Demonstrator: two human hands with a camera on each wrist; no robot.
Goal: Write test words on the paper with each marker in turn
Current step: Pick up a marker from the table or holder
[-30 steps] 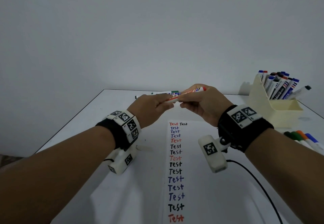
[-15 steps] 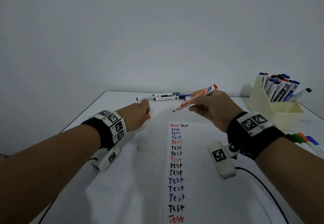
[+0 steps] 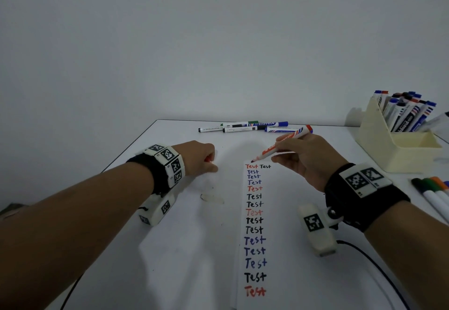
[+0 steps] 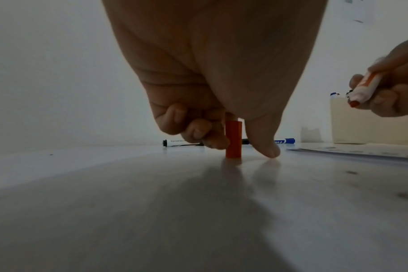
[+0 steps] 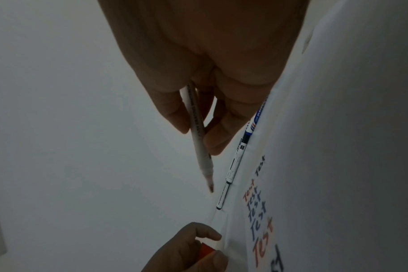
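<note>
We hold the red marker [image 3: 281, 145] uncapped in our right hand [image 3: 306, 161], tip above the paper [image 3: 274, 212]; left hand [image 3: 201, 158] pinches its cap [image 4: 233, 140]. Next: lower and write.

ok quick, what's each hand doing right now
Left hand: holding the red cap, upright on the table.
Right hand: holding the uncapped red marker, tip near the paper.
</note>
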